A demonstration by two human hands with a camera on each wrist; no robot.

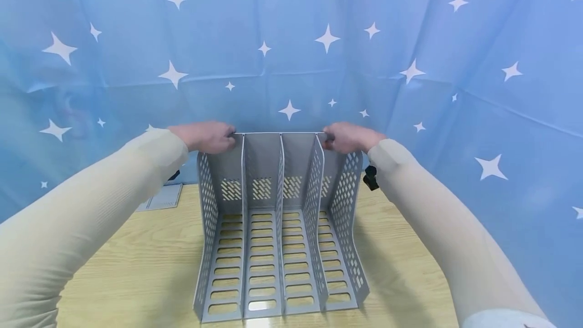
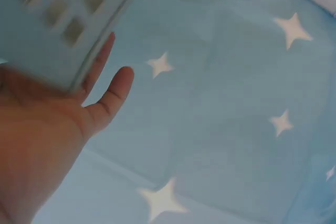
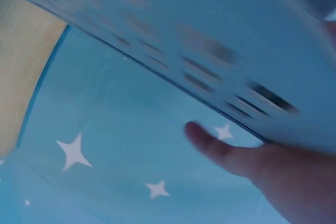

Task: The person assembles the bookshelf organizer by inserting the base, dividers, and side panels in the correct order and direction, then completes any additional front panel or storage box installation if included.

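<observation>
A grey plastic file rack (image 1: 262, 151) with perforated dividers and a slotted base stands upright on the table, its open front toward me. At the left end of its back top edge, my left hand (image 1: 205, 136) grips the rim with curled fingers. The right hand (image 1: 349, 136) holds the same edge at the right end. Seen from the left wrist, a side panel (image 2: 47, 35) crosses the left palm (image 2: 44, 119), and a finger sticks out past it. In the right wrist view the slotted panel (image 3: 173, 14) covers most of the right hand (image 3: 299, 177); one digit extends below it.
A flat light-grey panel (image 1: 166, 197) lies on the wooden table (image 1: 150, 252) at the back left, partly behind the left sleeve. A blue curtain (image 1: 291, 39) with white stars hangs right behind the rack and along the right side.
</observation>
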